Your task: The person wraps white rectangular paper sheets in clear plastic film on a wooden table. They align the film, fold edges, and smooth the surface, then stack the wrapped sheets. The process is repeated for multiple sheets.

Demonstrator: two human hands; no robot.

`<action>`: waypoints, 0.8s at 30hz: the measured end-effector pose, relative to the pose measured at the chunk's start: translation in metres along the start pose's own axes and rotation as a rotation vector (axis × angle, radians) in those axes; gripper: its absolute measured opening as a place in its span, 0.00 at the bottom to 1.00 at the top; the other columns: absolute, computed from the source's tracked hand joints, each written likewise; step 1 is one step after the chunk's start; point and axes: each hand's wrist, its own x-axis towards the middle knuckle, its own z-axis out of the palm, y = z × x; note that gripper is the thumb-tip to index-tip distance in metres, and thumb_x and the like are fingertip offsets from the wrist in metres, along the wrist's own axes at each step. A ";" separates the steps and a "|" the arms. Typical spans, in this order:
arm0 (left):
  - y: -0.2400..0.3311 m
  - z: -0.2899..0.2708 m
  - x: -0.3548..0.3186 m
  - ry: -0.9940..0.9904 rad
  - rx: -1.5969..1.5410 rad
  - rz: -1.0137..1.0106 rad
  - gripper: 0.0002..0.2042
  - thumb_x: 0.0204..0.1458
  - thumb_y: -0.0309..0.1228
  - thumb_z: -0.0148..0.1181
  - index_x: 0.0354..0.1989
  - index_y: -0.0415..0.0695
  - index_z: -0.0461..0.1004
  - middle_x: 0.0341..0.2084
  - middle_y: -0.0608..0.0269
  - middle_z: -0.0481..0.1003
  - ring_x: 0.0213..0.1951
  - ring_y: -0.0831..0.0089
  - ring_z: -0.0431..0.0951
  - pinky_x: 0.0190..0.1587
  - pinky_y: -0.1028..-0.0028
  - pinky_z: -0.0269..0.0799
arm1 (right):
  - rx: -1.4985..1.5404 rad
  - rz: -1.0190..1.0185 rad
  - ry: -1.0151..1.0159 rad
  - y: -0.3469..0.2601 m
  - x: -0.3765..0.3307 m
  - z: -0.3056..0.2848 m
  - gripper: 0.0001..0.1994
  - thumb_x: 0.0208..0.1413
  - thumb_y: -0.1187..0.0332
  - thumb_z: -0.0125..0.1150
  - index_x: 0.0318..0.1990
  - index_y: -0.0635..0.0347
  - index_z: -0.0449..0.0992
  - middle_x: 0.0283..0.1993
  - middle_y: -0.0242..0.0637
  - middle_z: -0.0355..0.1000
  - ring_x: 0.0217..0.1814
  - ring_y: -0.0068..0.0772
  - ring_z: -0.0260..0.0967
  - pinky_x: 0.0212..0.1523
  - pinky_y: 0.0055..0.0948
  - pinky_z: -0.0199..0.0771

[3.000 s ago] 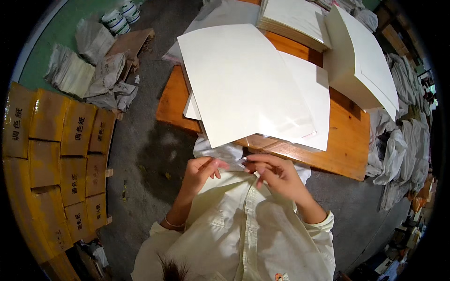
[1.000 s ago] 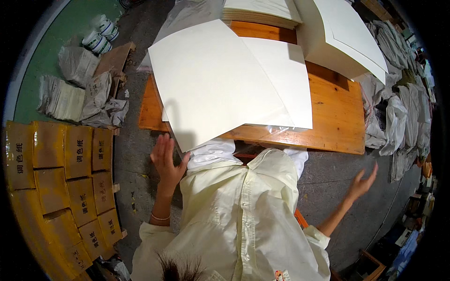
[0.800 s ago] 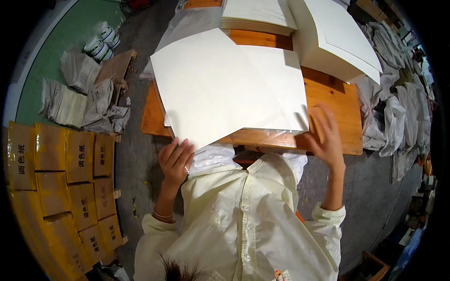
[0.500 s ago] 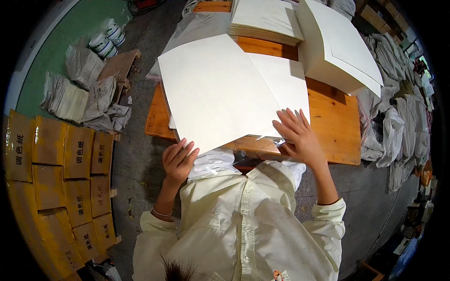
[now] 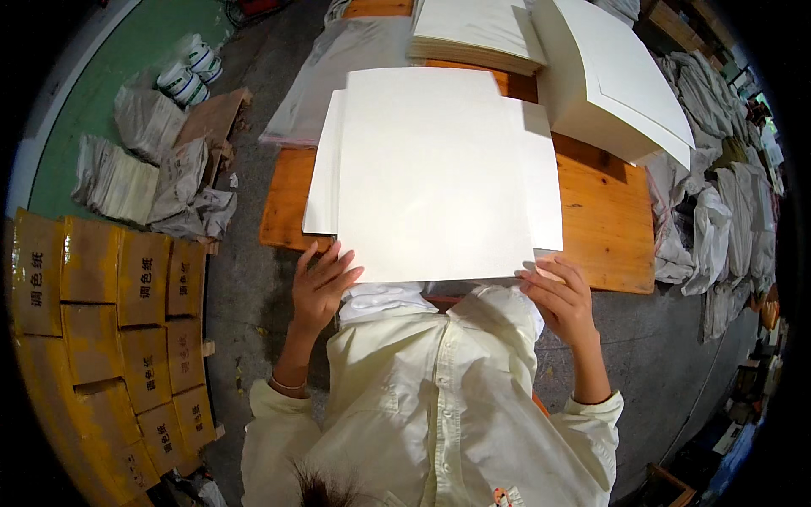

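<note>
A large white paper sheet (image 5: 431,177) lies squarely before me, its near edge reaching just past the table toward my lap. My left hand (image 5: 323,286) grips its near left corner, fingers on top. At the near right corner, my right hand (image 5: 561,297) pinches the same sheet between thumb and fingers. Under it, more white paper sticks out, a strip on the left (image 5: 320,182) and a wider one on the right (image 5: 542,173). How many sheets lie beneath is hidden.
The wooden table (image 5: 604,224) carries a paper stack (image 5: 477,52) at the back and a taller, curved stack (image 5: 574,101) at the back right. Clear plastic bags (image 5: 342,72) lie at the far left. Cardboard boxes (image 5: 89,262) stand on the left; pale cloth-like bundles (image 5: 718,203) on the right.
The top sheet has turned from slanted to straight over the paper below. My right hand has moved down and closed on its near right corner; my left stays at the left corner.
</note>
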 end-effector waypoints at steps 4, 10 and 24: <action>-0.001 0.009 0.026 -0.036 0.054 0.037 0.10 0.52 0.31 0.60 0.43 0.55 0.80 0.48 0.71 0.78 0.58 0.64 0.71 0.63 0.56 0.53 | 0.093 0.106 0.042 -0.005 -0.015 -0.003 0.10 0.42 0.74 0.70 0.35 0.53 0.79 0.46 0.30 0.77 0.53 0.37 0.70 0.53 0.39 0.70; -0.007 0.019 0.030 0.086 -0.007 0.136 0.11 0.47 0.34 0.67 0.41 0.56 0.81 0.43 0.73 0.79 0.53 0.67 0.73 0.55 0.60 0.59 | 0.187 0.215 0.169 0.004 -0.034 0.014 0.10 0.38 0.77 0.71 0.31 0.57 0.80 0.45 0.34 0.77 0.50 0.38 0.69 0.49 0.35 0.71; 0.002 0.005 0.027 0.147 -0.192 0.028 0.10 0.36 0.25 0.73 0.30 0.48 0.82 0.31 0.70 0.79 0.33 0.71 0.71 0.35 0.74 0.67 | 0.462 0.440 0.393 0.008 -0.059 0.023 0.08 0.36 0.82 0.69 0.27 0.60 0.81 0.33 0.37 0.77 0.39 0.33 0.71 0.41 0.29 0.68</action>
